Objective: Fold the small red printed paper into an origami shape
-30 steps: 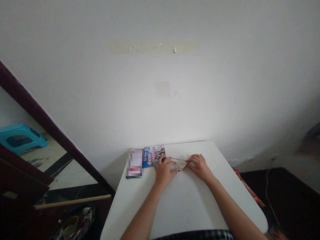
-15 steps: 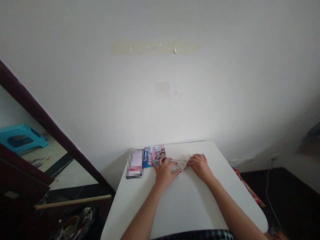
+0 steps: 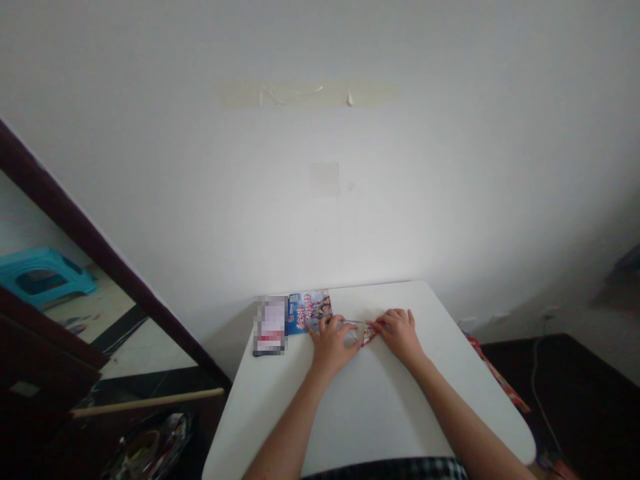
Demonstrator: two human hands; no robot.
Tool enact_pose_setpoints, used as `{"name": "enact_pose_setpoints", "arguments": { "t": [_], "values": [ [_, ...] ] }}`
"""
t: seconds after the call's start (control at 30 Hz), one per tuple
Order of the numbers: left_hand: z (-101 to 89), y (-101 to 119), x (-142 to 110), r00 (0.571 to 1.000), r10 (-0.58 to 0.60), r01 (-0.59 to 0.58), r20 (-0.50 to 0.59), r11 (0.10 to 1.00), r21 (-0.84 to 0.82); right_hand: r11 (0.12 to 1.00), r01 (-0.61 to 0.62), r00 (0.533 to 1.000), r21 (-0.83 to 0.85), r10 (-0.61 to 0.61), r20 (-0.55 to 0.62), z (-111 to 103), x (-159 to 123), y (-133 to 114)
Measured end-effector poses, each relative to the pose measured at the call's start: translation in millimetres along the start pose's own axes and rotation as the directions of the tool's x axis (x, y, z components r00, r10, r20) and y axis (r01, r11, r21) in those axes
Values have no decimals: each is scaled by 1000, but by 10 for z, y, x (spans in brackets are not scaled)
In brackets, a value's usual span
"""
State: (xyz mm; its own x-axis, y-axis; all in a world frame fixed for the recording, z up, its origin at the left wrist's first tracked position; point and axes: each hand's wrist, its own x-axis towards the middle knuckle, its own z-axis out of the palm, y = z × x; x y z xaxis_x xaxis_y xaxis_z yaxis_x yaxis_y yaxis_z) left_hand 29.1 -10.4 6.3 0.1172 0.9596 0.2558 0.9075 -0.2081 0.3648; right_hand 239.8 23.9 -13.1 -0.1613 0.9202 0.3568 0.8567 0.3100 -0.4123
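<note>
A small sheet of paper (image 3: 354, 331) lies on the white table between my hands, pale on the side facing up. At its right end a red patterned side (image 3: 369, 333) shows where the paper is turned over. My left hand (image 3: 333, 343) holds the left part down, thumb and fingers curved apart on it. My right hand (image 3: 399, 331) pinches the turned-over right end with its fingertips. A blue printed booklet or card (image 3: 303, 312) lies just left of my left hand, close to its fingers. My fingers hide part of the paper's edges.
A phone-like object (image 3: 271, 327), blurred out, lies left of the booklet. The white table (image 3: 370, 413) stands against the wall (image 3: 425, 200). A bin with rubbish (image 3: 150, 447) is on the floor at left, and a blue plastic stool (image 3: 47, 273) appears beyond a dark frame.
My right hand has turned the paper's right end over toward the left, so a red patterned side now shows. My left hand has stayed nearly in place.
</note>
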Motion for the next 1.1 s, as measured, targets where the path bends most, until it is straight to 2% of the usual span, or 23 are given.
{"name": "enact_pose_setpoints", "arguments": {
  "t": [0.4, 0.83, 1.1],
  "values": [
    [51, -28, 27, 1000, -19, 19, 15, 1000, 23, 996, -77, 997, -50, 78, 19, 8, -5, -93],
    [7, 25, 33, 996, -64, 62, 54, 997, 43, 986, -135, 990, -95, 138, 29, -11, 2, -184],
    [10, 15, 33, 997, -53, 52, 50, 999, 11, 981, -152, 988, -124, 155, 17, -3, 2, -208]
  ]
}}
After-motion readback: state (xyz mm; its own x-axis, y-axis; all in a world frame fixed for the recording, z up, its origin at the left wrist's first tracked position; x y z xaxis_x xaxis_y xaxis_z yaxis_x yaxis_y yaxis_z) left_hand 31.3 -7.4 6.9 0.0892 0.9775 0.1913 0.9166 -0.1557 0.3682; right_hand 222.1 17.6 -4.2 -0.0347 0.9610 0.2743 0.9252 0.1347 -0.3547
